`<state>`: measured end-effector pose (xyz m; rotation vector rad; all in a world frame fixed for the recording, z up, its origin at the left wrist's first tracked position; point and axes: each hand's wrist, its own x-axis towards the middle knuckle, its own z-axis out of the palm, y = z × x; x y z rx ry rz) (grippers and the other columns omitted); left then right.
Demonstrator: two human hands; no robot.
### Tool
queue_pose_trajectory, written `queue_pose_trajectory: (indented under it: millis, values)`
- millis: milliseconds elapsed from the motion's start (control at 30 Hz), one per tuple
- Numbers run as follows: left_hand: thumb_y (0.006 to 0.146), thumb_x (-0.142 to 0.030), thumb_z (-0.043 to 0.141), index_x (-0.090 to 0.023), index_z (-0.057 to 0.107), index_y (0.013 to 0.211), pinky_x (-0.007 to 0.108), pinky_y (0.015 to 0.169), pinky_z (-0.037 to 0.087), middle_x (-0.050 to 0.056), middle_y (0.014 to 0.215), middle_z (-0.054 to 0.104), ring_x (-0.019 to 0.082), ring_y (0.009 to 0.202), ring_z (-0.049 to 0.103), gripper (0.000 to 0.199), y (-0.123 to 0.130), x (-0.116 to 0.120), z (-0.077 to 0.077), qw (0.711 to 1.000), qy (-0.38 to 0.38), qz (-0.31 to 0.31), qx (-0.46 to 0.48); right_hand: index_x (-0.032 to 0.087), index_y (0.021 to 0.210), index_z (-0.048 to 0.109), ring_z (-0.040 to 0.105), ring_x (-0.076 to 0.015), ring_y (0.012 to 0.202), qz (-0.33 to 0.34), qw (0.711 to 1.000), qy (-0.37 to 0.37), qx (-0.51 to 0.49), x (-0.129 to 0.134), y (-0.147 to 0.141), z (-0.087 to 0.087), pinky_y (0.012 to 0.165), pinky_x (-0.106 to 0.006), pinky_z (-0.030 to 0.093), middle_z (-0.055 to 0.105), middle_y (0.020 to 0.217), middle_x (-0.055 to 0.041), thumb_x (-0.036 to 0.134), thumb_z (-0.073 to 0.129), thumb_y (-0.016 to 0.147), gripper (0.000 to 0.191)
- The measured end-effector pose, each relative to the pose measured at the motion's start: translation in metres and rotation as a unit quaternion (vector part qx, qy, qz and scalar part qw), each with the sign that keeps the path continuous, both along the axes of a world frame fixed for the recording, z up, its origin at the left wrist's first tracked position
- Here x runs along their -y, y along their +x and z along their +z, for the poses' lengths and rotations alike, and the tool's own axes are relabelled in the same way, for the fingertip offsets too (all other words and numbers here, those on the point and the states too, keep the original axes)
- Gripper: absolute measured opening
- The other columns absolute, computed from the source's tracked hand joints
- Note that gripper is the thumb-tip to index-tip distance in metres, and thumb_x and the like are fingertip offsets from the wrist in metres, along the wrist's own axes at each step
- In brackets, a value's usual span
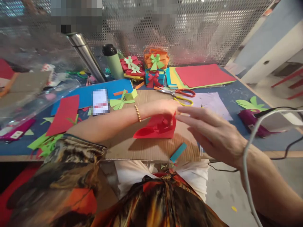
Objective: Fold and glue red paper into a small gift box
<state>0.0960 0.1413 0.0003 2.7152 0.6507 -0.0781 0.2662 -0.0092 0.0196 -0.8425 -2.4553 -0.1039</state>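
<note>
Folded red sheet [151, 130] lying on brown cardboard [142, 151], midway along blue surface [267, 146]. Left hand [169, 108] reaching over sheet, fingers curling down against it; grip unclear. Right hand [213, 126] hovering with fingers extended, gripping nothing visible, tips just beside sheet's raised right edge. Teal strip [178, 152] lying on cardboard's near side. Beyond hands, scissors [169, 91] lying near lilac sheet [214, 101].

Paper [153, 128]: I record red. Strip [178, 152]: teal. Board [142, 150]: brown, wood-grained. Bracelet [137, 113]: gold. Scissors [174, 92]: red handles [180, 91]. Other scissors [192, 102]: yellow. Bottle [115, 65]: pale green, black cap [109, 49]. Flask [87, 58]: silver. Box [165, 60]: orange, green bow [156, 61]. Second box [147, 77]: blue, red bow [153, 79]. Sheet [214, 101]: lilac. Table [229, 97]: dark blue. Trousers [132, 176]: white. Shirt [153, 214]: I read brown, black and orange, streaked, on my feed.
</note>
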Motion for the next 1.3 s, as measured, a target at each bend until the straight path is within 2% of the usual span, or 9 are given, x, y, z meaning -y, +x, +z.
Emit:
queue_pose_trajectory:
  millis: [67, 167, 267, 367, 600, 733, 833, 1067, 1300]
  values:
    - [0.083, -0.005, 0.062, -0.019, 0.08, 0.087, 0.03, 0.084, 0.047, 0.005, 0.099, 0.079, 0.019, 0.088, 0.065, 0.023, 0.003, 0.002, 0.005, 1.0, -0.01, -0.006, -0.02, 0.029, 0.148, 0.057, 0.069, -0.0246, 0.128, 0.063, 0.998, -0.022, 0.006, -0.012, -0.016, 0.002, 0.098, -0.044, 0.063, 0.068, 0.141, -0.0125, 0.005, 0.039, 0.101, 0.056]
    - [0.077, -0.007, 0.071, -0.018, 0.08, 0.09, 0.031, 0.083, 0.046, 0.004, 0.093, 0.078, 0.021, 0.087, 0.063, 0.019, 0.005, 0.005, 0.012, 0.998, -0.013, -0.025, -0.05, 0.02, 0.126, 0.067, 0.074, -0.0241, 0.108, 0.043, 0.998, -0.033, 0.022, -0.022, -0.017, -0.002, 0.085, -0.039, 0.064, 0.074, 0.122, -0.0139, 0.009, 0.042, 0.102, 0.036]
    - [0.071, -0.018, 0.081, -0.018, 0.076, 0.07, 0.033, 0.068, 0.04, 0.001, 0.067, 0.068, 0.02, 0.069, 0.056, 0.005, 0.003, 0.009, 0.016, 0.992, 0.014, -0.051, -0.117, 0.019, 0.11, 0.066, 0.073, -0.0205, 0.089, 0.017, 1.0, -0.018, 0.017, -0.018, -0.007, -0.005, 0.072, -0.034, 0.061, 0.073, 0.107, -0.0114, 0.011, 0.047, 0.101, 0.023]
    - [0.075, -0.027, 0.08, -0.018, 0.07, 0.059, 0.035, 0.06, 0.029, -0.001, 0.052, 0.053, 0.016, 0.054, 0.043, 0.021, 0.0, 0.016, 0.024, 0.985, 0.029, -0.06, -0.162, 0.02, 0.106, 0.061, 0.072, -0.0181, 0.086, 0.019, 1.0, -0.002, -0.012, -0.009, -0.001, -0.005, 0.067, -0.03, 0.059, 0.072, 0.109, -0.0107, 0.008, 0.05, 0.098, 0.019]
    - [0.094, -0.021, 0.06, -0.016, 0.072, 0.079, 0.031, 0.066, 0.033, 0.002, 0.075, 0.067, 0.015, 0.067, 0.052, 0.019, -0.049, 0.035, 0.046, 1.0, 0.01, 0.006, -0.006, 0.021, 0.101, 0.054, 0.064, -0.0194, 0.081, 0.074, 0.997, 0.008, -0.02, -0.015, 0.001, -0.004, 0.068, -0.033, 0.055, 0.071, 0.096, -0.0087, -0.001, 0.05, 0.088, 0.026]
    - [0.101, -0.017, 0.051, -0.019, 0.071, 0.086, 0.032, 0.079, 0.042, 0.005, 0.099, 0.07, 0.019, 0.088, 0.061, 0.025, -0.099, 0.062, 0.028, 0.996, 0.042, 0.054, 0.053, 0.02, 0.102, 0.055, 0.063, -0.0213, 0.088, 0.107, 0.994, -0.008, -0.03, -0.025, 0.003, 0.001, 0.075, -0.037, 0.056, 0.068, 0.099, -0.0095, -0.006, 0.052, 0.083, 0.032]
    - [0.106, -0.019, 0.046, -0.017, 0.069, 0.092, 0.033, 0.083, 0.044, 0.005, 0.094, 0.068, 0.019, 0.087, 0.06, 0.027, -0.12, 0.084, 0.01, 0.992, 0.034, 0.091, 0.077, 0.02, 0.101, 0.056, 0.063, -0.0224, 0.09, 0.135, 0.991, -0.018, -0.017, -0.031, 0.002, 0.007, 0.075, -0.038, 0.056, 0.067, 0.097, -0.0099, -0.007, 0.052, 0.082, 0.033]
    - [0.107, -0.016, 0.043, -0.017, 0.071, 0.106, 0.033, 0.09, 0.048, 0.008, 0.108, 0.073, 0.02, 0.104, 0.066, 0.027, -0.123, 0.087, -0.016, 0.975, 0.062, 0.093, 0.191, 0.017, 0.11, 0.057, 0.067, -0.025, 0.091, 0.122, 0.992, -0.032, 0.007, -0.04, 0.0, 0.012, 0.077, -0.044, 0.056, 0.069, 0.099, -0.0132, -0.009, 0.048, 0.08, 0.041]
    - [0.1, -0.008, 0.046, -0.015, 0.071, 0.097, 0.035, 0.08, 0.049, 0.009, 0.104, 0.073, 0.021, 0.089, 0.059, 0.026, -0.116, 0.089, -0.051, 0.938, 0.204, 0.078, 0.27, 0.022, 0.13, 0.06, 0.07, -0.0273, 0.105, 0.062, 0.995, -0.05, 0.064, -0.038, 0.01, 0.027, 0.084, -0.046, 0.057, 0.071, 0.123, -0.0135, 0.005, 0.053, 0.087, 0.047]
